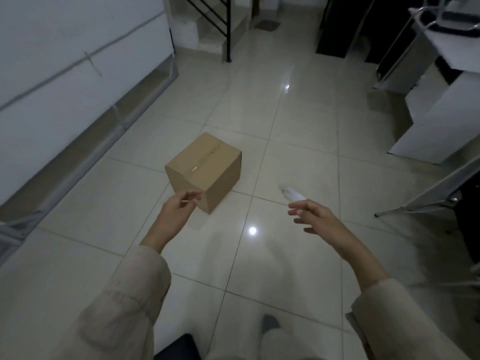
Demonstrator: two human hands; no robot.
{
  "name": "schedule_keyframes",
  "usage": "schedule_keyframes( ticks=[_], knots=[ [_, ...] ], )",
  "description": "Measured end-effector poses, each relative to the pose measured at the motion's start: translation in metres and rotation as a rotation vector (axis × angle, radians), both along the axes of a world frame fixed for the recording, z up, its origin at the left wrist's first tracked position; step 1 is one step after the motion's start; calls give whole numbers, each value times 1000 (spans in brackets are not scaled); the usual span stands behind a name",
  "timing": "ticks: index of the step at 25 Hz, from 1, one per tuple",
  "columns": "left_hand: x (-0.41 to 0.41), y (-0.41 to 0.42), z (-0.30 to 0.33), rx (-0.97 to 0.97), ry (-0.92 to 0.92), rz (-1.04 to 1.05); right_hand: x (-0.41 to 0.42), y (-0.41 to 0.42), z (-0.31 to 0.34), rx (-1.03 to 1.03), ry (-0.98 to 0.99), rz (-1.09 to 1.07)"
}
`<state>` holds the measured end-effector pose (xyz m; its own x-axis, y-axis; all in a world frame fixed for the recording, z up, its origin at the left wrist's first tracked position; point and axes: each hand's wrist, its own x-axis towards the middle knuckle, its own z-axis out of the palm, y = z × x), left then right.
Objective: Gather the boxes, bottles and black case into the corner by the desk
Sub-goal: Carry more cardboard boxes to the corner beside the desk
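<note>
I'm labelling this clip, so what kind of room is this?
Probably a home interior, perhaps a hall or living area: glossy tiled floor, a staircase with a black railing at the far end, a white desk at right. A taped cardboard box sits on the floor.

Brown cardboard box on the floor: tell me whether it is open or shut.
Shut. The brown cardboard box has its top flaps lying flat, with a strip of tape along their seam.
</note>
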<state>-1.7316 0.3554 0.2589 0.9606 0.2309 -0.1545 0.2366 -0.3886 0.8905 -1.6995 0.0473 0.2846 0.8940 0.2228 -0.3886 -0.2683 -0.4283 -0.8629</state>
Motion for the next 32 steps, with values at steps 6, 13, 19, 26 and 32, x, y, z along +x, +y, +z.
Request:
schedule_keyframes(
  ticks=[6, 13, 19, 26, 32],
  knots=[
    [82, 22, -15, -29, 38, 123, 137, 32, -8, -13, 12, 119],
    [218, 128, -50, 6, 128, 250, 304, 157, -54, 10, 59, 196],
    [337, 186, -80, 58, 233, 201, 414, 251, -106, -10, 78, 106],
    [419, 193, -241, 139, 379, 258, 521, 289, -265, -177, 53, 130],
    [447, 188, -392, -74, 728, 548, 583, 309, -418, -319, 45, 263]
  ],
)
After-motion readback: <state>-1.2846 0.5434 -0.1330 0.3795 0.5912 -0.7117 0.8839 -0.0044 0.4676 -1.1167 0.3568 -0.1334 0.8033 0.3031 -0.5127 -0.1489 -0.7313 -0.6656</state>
